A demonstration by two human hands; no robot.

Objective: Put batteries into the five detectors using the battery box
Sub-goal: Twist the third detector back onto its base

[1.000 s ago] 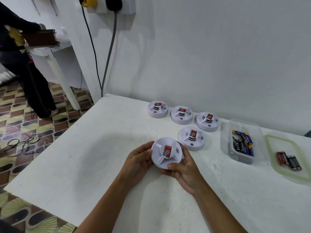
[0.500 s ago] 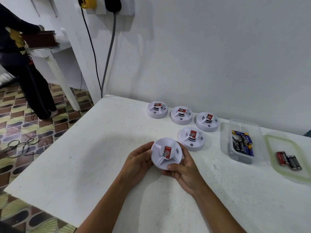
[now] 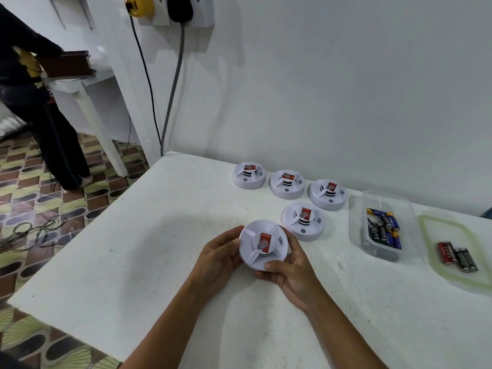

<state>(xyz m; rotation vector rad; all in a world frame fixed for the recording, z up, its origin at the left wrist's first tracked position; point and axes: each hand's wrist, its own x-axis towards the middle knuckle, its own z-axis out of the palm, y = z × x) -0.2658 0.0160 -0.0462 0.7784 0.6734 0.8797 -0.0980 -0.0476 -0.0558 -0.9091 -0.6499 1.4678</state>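
The left hand (image 3: 218, 258) and right hand (image 3: 291, 272) grip 1 white detector (image 3: 262, 245) above the table (image 3: 133, 262).

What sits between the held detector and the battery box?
In the head view, one detector lies on the table between the held detector and the battery box; beyond it, bare tabletop.

A round white detector (image 3: 263, 245) with a red label is held face-up between both hands above the table. Four matching detectors (image 3: 303, 221) lie flat near the wall. To their right, the clear battery box (image 3: 383, 227) stands open, holding loose batteries (image 3: 383, 229).
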